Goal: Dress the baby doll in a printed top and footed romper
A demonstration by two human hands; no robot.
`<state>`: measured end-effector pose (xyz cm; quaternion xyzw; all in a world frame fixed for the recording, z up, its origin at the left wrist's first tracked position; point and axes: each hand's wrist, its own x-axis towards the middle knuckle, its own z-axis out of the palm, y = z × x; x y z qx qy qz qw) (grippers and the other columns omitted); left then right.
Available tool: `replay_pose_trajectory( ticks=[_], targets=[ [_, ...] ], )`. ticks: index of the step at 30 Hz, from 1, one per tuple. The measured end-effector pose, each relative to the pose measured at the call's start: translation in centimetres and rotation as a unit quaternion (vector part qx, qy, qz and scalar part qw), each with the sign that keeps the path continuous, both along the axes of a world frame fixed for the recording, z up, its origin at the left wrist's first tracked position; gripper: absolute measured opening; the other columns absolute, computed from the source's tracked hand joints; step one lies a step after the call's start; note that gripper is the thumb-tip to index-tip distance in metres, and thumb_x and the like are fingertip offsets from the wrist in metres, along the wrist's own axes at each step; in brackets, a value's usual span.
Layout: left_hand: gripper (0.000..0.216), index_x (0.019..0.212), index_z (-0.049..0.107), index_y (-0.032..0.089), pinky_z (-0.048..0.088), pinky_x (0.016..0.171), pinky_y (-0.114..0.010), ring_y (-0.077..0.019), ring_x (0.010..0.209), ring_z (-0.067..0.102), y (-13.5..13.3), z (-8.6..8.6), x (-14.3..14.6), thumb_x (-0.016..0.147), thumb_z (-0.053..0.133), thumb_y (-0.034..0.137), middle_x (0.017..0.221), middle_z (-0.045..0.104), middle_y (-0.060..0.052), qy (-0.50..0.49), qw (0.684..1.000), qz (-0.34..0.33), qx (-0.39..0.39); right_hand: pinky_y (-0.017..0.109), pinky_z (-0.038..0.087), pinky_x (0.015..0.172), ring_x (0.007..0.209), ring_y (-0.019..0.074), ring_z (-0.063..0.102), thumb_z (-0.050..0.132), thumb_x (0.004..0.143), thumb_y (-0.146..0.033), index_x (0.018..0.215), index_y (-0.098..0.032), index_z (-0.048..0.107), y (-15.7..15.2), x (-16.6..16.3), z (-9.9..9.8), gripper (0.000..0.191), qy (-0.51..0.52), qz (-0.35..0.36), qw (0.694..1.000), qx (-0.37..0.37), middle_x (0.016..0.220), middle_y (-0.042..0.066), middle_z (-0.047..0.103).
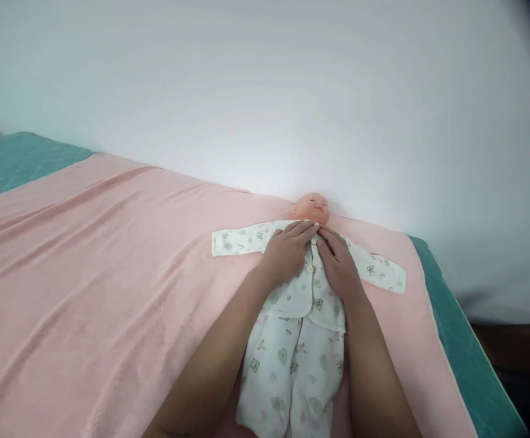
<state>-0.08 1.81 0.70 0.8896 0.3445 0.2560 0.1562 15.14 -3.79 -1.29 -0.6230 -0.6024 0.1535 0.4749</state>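
Observation:
A baby doll (316, 204) lies on its back, its head near the wall. It wears a white long-sleeved top (287, 297) printed with small green and grey figures, buttoned down the front, and matching trousers (271, 365). Both sleeves spread out to the sides. My left hand (287, 248) lies on the left half of the chest, fingers stretched towards the collar. On the other side of the buttons, my right hand (338, 260) rests with its fingers laid along the collar edge. The fingertips nearly meet under the doll's chin. The thumb of my left hand is hidden.
A wrinkled pink blanket (110, 292) is spread beneath the doll. Green padded surface (32, 161) shows past the blanket at the far left and along the right edge. A plain white wall (228, 91) rises behind. A dark area (520, 353) lies beyond the right edge.

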Motion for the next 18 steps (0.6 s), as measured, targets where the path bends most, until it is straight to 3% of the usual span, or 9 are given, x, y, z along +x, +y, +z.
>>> replay_pose_trajectory(
  ticks=[11,18],
  targets=[
    [0.050,0.139,0.046,0.027,0.036,0.109,-0.038,-0.0189,0.131,0.045,0.6,-0.4,0.3,0.092,0.036,0.015,0.139,0.055,-0.002,-0.052,0.997,0.029,-0.056,0.045,0.026,0.117,0.135,0.0207,0.038,0.036,0.097,-0.052,0.135,-0.024,0.054,0.9,0.9,-0.4,0.050,-0.047,0.010,0.998,-0.047,0.144,0.006,0.048],
    [0.051,0.134,0.052,0.028,0.037,0.110,-0.038,-0.0180,0.131,0.044,0.5,-0.5,0.5,0.088,0.039,0.011,0.138,0.056,-0.001,-0.056,0.997,0.025,-0.045,0.046,0.028,0.116,0.135,0.0226,0.040,0.036,0.097,-0.050,0.133,-0.023,0.057,0.4,0.8,0.7,0.049,-0.083,0.025,0.995,-0.040,0.144,0.007,0.048]
  ],
)
